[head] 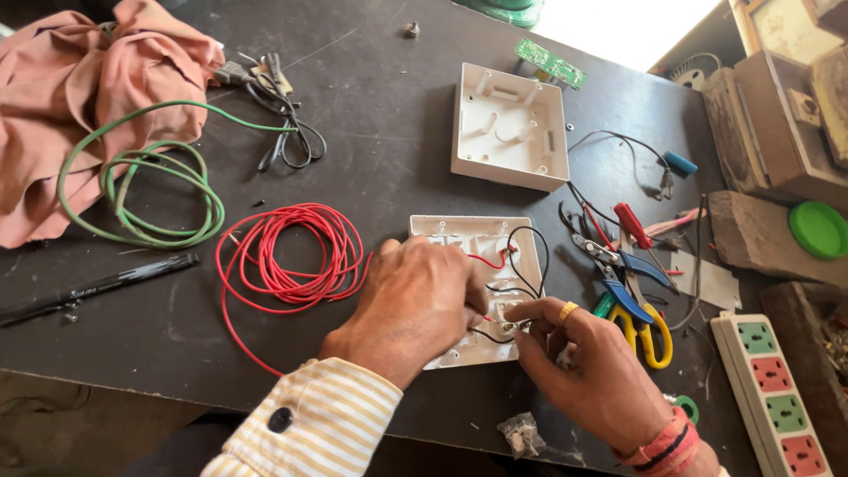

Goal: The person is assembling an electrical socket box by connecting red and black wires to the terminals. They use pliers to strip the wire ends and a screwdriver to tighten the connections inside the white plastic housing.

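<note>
The switch plate lies between the coiled wire, left, and the pliers, right.

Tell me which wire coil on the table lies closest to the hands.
The red wire coil, just beside the left hand. The green wire coil lies farther off by the pink cloth, and the black cable bundle sits farther up the table.

an electrical workshop: wire coils, pliers, dark workbench.

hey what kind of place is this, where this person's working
Probably an electrical repair workbench. Both hands work on a white switch plate with wires; coils of red wire, pliers and a power strip lie around.
</note>
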